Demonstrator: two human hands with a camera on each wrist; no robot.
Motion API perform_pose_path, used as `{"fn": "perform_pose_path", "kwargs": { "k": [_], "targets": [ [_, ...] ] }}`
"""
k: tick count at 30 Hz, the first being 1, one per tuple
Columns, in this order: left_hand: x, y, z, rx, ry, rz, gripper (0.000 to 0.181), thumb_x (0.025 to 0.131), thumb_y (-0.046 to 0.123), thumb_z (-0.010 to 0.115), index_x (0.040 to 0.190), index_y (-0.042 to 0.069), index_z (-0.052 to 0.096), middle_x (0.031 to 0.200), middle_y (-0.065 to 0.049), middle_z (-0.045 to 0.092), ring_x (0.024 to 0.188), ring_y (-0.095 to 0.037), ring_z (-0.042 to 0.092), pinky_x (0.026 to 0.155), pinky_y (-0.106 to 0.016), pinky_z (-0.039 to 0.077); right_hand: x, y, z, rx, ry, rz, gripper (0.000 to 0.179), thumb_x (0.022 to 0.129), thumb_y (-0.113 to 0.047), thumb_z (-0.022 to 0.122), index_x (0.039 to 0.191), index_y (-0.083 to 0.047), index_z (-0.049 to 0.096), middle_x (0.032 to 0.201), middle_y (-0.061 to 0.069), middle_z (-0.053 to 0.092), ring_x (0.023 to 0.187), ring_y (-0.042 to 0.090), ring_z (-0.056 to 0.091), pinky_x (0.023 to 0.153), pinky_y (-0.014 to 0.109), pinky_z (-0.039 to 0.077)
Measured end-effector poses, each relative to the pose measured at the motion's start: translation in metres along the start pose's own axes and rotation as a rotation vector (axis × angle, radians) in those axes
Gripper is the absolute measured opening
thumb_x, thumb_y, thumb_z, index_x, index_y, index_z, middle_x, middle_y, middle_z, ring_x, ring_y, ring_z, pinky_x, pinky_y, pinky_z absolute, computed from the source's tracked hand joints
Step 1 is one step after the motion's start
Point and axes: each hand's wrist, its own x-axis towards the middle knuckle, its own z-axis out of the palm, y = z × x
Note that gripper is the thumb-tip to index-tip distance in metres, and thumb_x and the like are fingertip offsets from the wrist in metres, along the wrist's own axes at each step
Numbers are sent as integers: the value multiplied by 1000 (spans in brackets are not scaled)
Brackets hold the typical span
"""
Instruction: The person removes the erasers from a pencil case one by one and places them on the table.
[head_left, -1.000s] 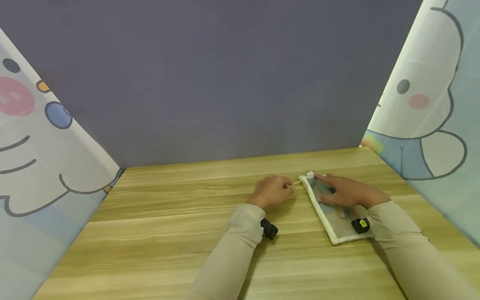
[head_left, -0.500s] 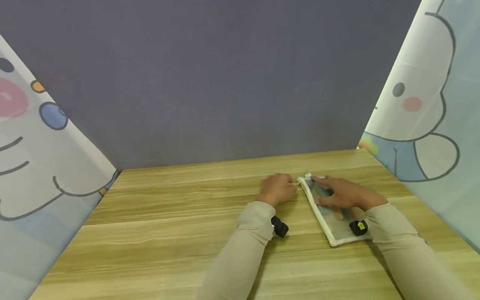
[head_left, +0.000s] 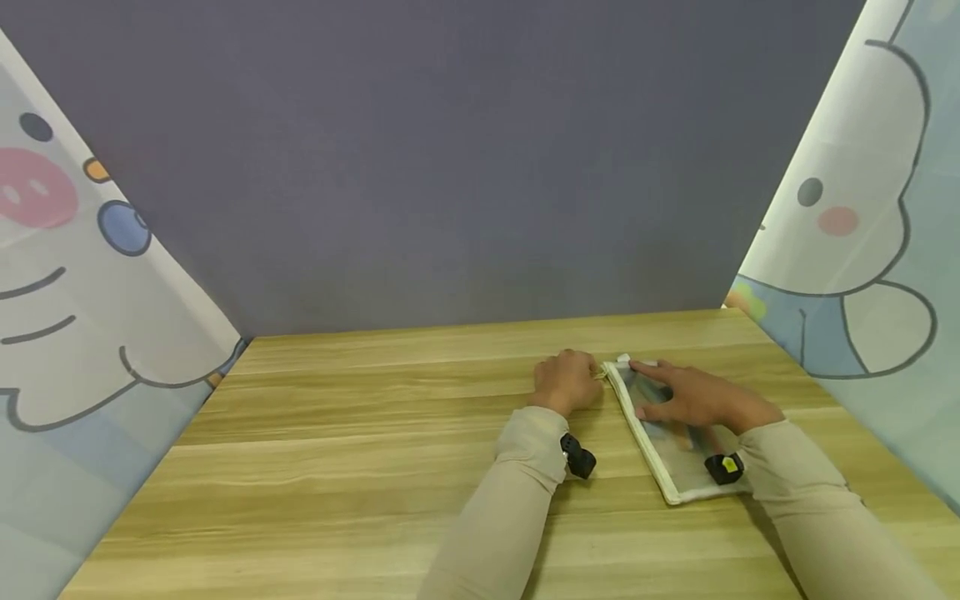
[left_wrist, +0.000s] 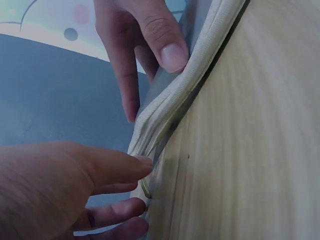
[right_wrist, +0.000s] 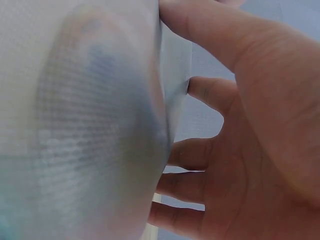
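Note:
A see-through mesh zip pouch (head_left: 693, 479) with a white border lies on the right part of the table, with blurred coloured contents showing through. Its white zipper (head_left: 641, 437) runs along the left side, seen close up in the left wrist view. At the far left corner my left hand (head_left: 566, 382) pinches the small cord loop of the zipper pull (left_wrist: 145, 187) between thumb and fingers. My right hand (head_left: 693, 398) rests on the pouch with fingers spread, its thumb by the zipper edge. In the right wrist view the mesh (right_wrist: 100, 125) bulges beside that hand.
The wood-grain table (head_left: 337, 467) stretches out to the left and front. A dark grey panel (head_left: 480, 167) stands behind it. Cartoon-print curtains (head_left: 862, 208) flank both sides. A small white tab (head_left: 623, 358) sticks out at the pouch's far edge.
My left hand has moved right, closer to the pouch's far left corner, and the stretch of cord between them looks shorter. The right hand stays spread on the pouch.

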Motion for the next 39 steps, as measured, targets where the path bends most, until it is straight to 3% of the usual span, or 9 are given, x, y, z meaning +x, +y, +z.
{"fn": "perform_pose_path", "kwargs": {
  "k": [7,10,15,18,27,33,39],
  "targets": [
    [-1,4,2,48,-1,5,14,87,40,61,98,42,69,96,13,62,84,-14,58,71,-39,45,0,-1,2,8,0,-7,82,82,-58,58,147,-17,28,143,32,25,123,51,33,88,59,37],
    [1,8,3,72,12,19,10,87,41,60,84,37,69,87,11,60,76,-14,57,67,-38,44,-1,1,1,6,7,-8,82,82,-58,58,147,-17,28,143,32,24,124,52,32,88,60,36],
    [4,12,8,108,36,17,28,87,42,60,61,30,57,76,7,52,70,-15,53,65,-38,42,-3,2,0,-2,10,-17,81,83,-57,58,147,-19,27,143,35,20,121,53,35,87,60,37],
    [6,13,12,137,52,16,27,89,41,58,63,32,58,79,6,54,71,-17,55,67,-40,44,-2,1,-1,-2,9,-24,81,82,-57,58,147,-18,28,142,36,20,122,53,33,87,61,36],
    [7,12,16,182,93,17,14,91,37,56,89,36,69,83,3,59,71,-20,59,63,-41,46,0,0,1,-11,5,-27,82,82,-58,57,147,-16,29,141,36,22,122,53,33,87,60,36],
    [5,13,17,179,117,28,16,92,39,56,86,34,70,78,7,63,63,-15,58,53,-35,44,-1,2,3,-25,4,-34,83,83,-58,56,147,-13,27,139,41,17,118,53,38,86,59,37],
    [4,13,18,172,146,28,19,91,32,58,73,31,65,72,9,63,52,-11,51,45,-31,39,0,2,4,-48,12,-59,81,85,-55,56,147,-11,27,138,41,22,119,54,36,87,60,37]
  ]
}}
